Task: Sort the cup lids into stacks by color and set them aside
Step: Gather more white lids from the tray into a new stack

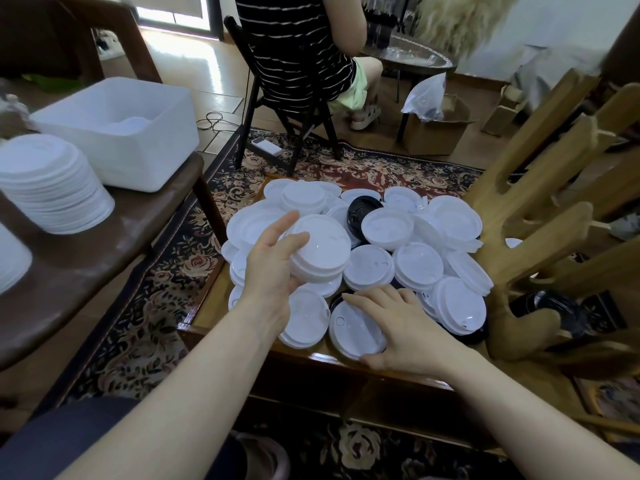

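Observation:
A heap of white cup lids (419, 261) covers a low wooden table (263, 344), with a few black lids (363, 207) mixed in. My left hand (273, 271) grips a short stack of white lids (322, 251) just above the heap. My right hand (401, 327) rests on a white lid (349, 327) at the table's near edge, thumb under its rim and fingers curled over it. A black lid (337, 298) peeks out beneath that one.
On a brown bench (104, 244) to the left stand a tall stack of white lids (52, 188) and a white plastic bin (124, 129). A carved wooden stand (540, 220) crowds the table's right side. A person sits on a dark chair (263, 98) beyond the table.

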A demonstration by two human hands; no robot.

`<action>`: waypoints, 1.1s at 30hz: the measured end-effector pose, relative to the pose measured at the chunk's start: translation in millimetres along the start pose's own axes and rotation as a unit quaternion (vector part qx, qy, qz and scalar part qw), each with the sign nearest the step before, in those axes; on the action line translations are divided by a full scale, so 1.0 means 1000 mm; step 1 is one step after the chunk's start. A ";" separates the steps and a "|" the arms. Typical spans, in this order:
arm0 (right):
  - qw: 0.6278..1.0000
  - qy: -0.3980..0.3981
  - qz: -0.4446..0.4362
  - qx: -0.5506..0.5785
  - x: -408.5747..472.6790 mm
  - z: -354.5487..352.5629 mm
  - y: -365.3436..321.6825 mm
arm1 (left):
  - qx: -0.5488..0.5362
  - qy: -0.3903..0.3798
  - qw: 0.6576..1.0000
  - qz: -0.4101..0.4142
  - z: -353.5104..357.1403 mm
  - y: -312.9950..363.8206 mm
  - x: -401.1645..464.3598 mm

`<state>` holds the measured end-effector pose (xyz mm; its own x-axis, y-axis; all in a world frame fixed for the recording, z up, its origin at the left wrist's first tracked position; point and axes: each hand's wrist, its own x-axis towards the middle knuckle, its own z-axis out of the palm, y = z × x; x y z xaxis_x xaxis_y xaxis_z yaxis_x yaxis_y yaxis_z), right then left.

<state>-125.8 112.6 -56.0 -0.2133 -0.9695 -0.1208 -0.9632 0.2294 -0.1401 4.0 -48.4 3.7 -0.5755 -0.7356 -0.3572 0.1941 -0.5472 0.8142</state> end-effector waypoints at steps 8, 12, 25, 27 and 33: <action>0.974 0.095 0.049 0.200 -0.013 -0.044 0.001 | 0.017 -0.024 1.000 0.008 0.000 -0.003 -0.001; 0.929 0.158 0.098 0.319 -0.018 -0.058 0.003 | 0.041 -0.045 0.998 0.015 0.002 -0.005 -0.003; 0.853 0.188 0.193 0.447 0.000 -0.055 -0.017 | 0.093 -0.134 0.987 -0.002 0.012 -0.012 -0.016; 0.849 0.194 0.215 0.442 0.003 -0.052 -0.018 | 0.092 -0.146 0.985 -0.007 0.014 -0.013 -0.017; 0.820 0.215 0.262 0.461 0.005 -0.055 -0.019 | 0.093 -0.167 0.982 0.003 0.012 -0.014 -0.017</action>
<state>-117.4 98.9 -0.1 -0.7877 -0.6118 -0.0723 -0.2293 0.4000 -0.8874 1.6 -23.4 4.2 -0.8094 -0.5496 -0.2069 0.0686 -0.4383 0.8962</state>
